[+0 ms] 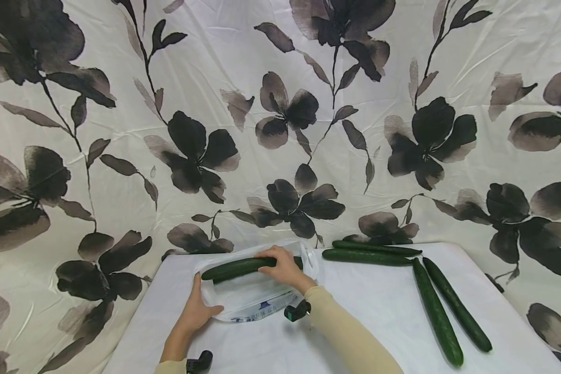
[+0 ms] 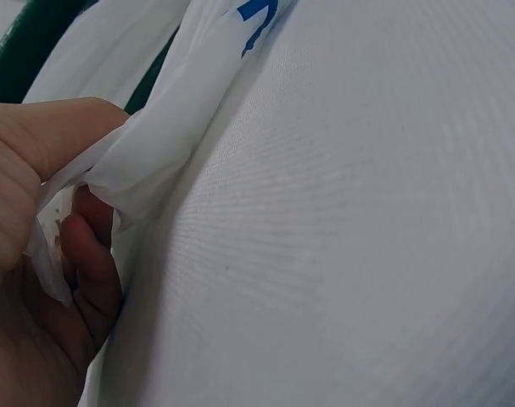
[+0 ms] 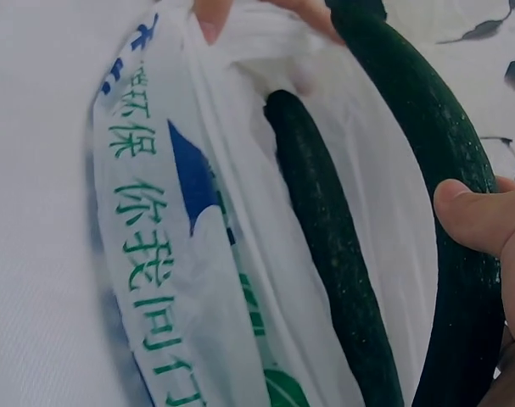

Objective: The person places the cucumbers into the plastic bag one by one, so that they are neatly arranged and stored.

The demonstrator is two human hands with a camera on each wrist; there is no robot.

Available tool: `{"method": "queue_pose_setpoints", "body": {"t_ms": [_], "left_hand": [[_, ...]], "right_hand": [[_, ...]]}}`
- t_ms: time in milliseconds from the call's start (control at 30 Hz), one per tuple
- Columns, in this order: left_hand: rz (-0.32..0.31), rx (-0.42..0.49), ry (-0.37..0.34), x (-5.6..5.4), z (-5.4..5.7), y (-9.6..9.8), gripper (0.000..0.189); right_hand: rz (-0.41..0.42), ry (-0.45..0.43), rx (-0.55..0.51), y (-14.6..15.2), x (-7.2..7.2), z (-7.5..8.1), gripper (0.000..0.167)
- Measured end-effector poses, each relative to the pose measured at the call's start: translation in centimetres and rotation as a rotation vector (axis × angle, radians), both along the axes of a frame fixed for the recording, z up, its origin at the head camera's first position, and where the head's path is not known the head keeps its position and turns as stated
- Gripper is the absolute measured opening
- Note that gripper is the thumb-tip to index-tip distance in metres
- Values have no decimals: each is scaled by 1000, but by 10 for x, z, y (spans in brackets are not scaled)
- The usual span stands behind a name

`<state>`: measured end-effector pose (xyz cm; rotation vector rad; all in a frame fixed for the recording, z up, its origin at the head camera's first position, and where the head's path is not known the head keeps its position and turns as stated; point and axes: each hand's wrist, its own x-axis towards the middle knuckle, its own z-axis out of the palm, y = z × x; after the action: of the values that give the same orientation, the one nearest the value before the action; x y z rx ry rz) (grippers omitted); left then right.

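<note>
A white plastic bag (image 1: 248,296) with blue and green printing lies on the table, its mouth spread apart. My left hand (image 1: 196,309) grips the bag's rim at its left end; the left wrist view has the thin plastic running between thumb (image 2: 62,136) and curled fingers. With my right hand (image 1: 282,267) I hold a long dark green cucumber (image 1: 236,268) from above, lying lengthwise over the opening. In the right wrist view the thumb presses on this cucumber (image 3: 422,110), while a second cucumber (image 3: 325,212) rests inside the bag below it.
Two cucumbers (image 1: 366,256) lie side by side at the table's back, right of the bag. Another two (image 1: 437,311) stretch toward the front on the right. Behind the white tabletop (image 1: 355,301) hangs a flower-patterned cloth (image 1: 243,182).
</note>
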<state>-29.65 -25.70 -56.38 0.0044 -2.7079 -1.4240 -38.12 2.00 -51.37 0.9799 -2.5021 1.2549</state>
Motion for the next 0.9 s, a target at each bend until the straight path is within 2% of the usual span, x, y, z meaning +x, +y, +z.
{"method": "queue_pose_setpoints", "body": {"t_ms": [467,700,900], "left_hand": [[-14,63,36,1,-3,1,127],[-34,75,66,1,-5,2,125],[-23,76,90,4,-4,3,124]], "right_hand": [[-6,-1,30,1,-4,-10,35],[-13,55,33,3,-5,-15,35],[-5,-11,48,1,-4,-14,34]]}}
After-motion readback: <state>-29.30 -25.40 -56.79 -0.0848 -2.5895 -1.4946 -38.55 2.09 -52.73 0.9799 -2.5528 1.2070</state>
